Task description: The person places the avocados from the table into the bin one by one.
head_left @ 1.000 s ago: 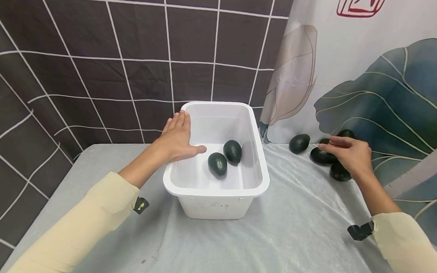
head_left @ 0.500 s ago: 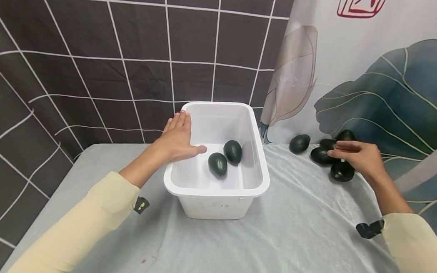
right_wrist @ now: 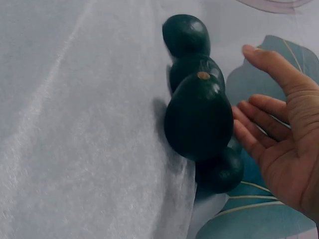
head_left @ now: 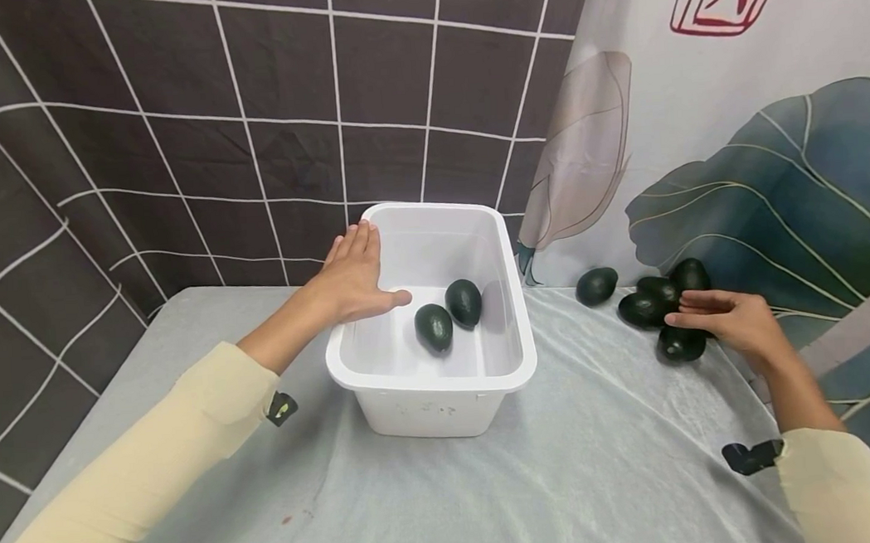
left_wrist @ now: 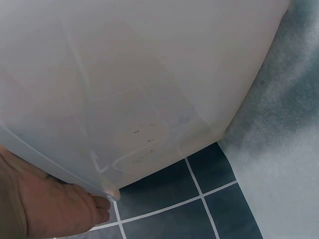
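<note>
- A pale grey, cloth-covered surface (head_left: 434, 504) spreads across the foreground; a cream left sleeve (head_left: 189, 411) and a cream right sleeve (head_left: 837, 488) reach in over it.
- A white, rectangular plastic bin (head_left: 432, 409) stands upright on the surface; the left hand (head_left: 350, 289) lies over its left rim, fingers straight and close together, pointing away, thumb spread out over the interior.
- Two dark green, egg-shaped avocados (head_left: 433, 328) lie on the bin's floor, side by side; both long axes run mostly near to far, far ends leaning slightly left.
- The right hand (head_left: 733, 320) is just beside a cluster of four dark green, glossy avocados (head_left: 641, 311) on the surface; its fingers are gently bent and near one another, thumb apart, pinching nothing; contact with the fruit is hard to tell.
- The cluster's nearest avocado shows a brown stem scar, at its upper end in the right wrist view; its leftmost one lies roughly crosswise.
- A single dark green avocado (head_left: 596, 286) lies left of the cluster, its long axis slanting up to the right.
- Behind hang a dark, white-gridded cloth (head_left: 281, 81) and a white, leaf-printed cloth (head_left: 694, 106).
</note>
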Demonstrator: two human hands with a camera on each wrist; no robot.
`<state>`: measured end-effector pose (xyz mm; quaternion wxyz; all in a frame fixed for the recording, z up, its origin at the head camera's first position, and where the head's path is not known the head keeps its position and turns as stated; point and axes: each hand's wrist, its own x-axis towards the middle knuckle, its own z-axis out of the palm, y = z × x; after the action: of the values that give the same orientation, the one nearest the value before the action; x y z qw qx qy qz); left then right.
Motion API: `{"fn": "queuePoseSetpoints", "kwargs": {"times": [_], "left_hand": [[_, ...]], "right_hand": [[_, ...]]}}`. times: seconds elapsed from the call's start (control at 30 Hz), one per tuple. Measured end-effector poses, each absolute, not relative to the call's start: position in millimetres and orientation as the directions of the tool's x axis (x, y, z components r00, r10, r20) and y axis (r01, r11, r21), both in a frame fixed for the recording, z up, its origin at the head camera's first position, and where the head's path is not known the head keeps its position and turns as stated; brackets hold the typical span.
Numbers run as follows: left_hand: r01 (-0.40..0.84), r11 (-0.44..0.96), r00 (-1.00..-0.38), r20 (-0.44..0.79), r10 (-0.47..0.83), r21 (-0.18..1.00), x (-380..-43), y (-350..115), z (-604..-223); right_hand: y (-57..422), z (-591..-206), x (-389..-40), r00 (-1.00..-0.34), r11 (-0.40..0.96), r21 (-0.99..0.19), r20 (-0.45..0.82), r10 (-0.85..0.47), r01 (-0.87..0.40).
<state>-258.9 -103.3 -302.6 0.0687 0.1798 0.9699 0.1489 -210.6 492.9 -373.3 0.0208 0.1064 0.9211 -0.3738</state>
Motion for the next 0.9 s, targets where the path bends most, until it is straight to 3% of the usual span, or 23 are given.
{"fn": "queuePoseSetpoints", "kwargs": {"times": [0.27,0.9], "left_hand": [[0.329,0.891,-0.926,-0.078,0.370,0.314,-258.7,-103.2,-302.8],[0.327,0.894,-0.928,-0.072,0.364,0.306,-259.3,-103.0,-303.8]], "right_hand": [[507.1,-375.6,-206.4,-0.981,0.732,-0.660,-0.180,0.067,0.171],[518.4,-387.8,-200.7,-0.962,0.792,-0.585,-0.273,0.010,0.174]]}}
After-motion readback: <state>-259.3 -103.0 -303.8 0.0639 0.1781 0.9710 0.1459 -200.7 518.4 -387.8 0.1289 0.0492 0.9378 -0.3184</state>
